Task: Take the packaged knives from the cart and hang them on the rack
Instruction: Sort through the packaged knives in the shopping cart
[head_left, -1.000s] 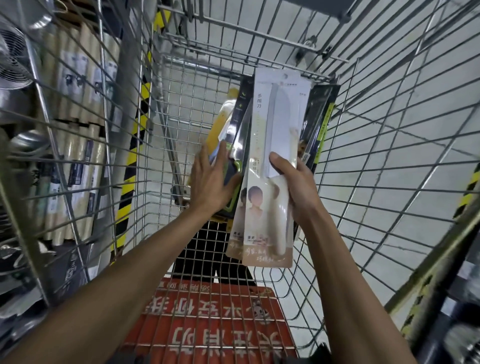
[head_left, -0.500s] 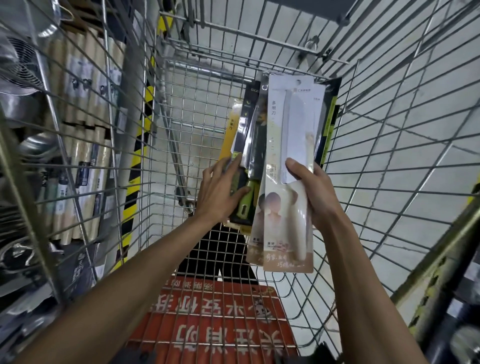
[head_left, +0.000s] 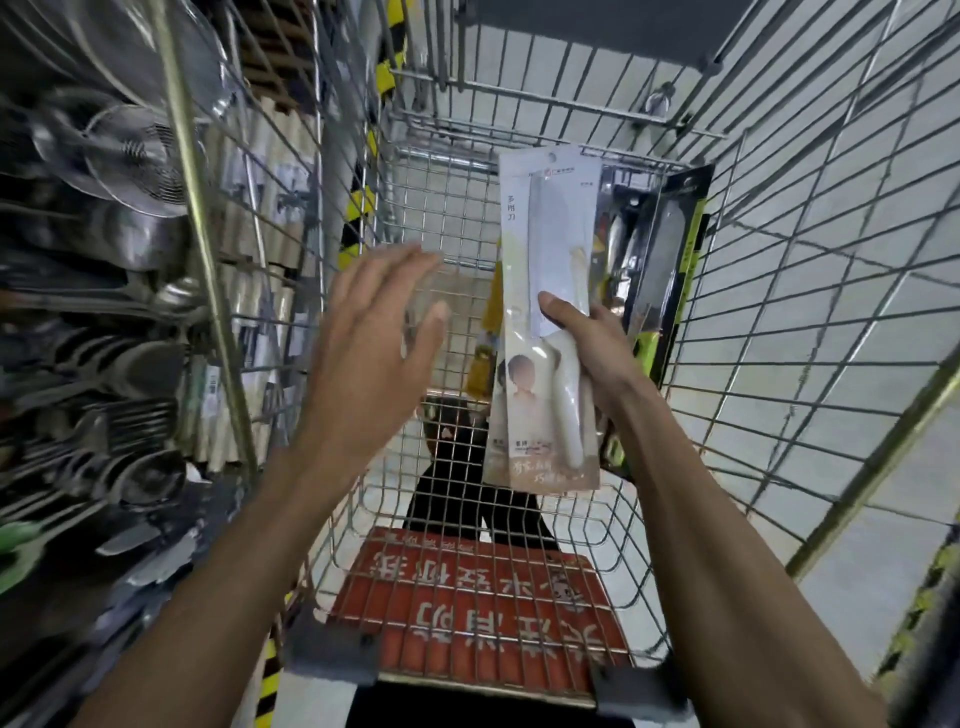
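Beside steel-utensil shelves (head_left: 98, 332), a wire cart (head_left: 441, 208) stands on pale tiles (head_left: 878, 171)

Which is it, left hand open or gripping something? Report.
Open: the left hand shows straight, spread fingers and holds nothing.

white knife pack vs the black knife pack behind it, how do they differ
The white knife pack is pale, with a white blade and handle; the black knife pack is dark with a yellow-green edge, a grey blade and green handle. The white one faces the camera; the black one is partly hidden behind it. Both stand upright, blades up, in the right hand.
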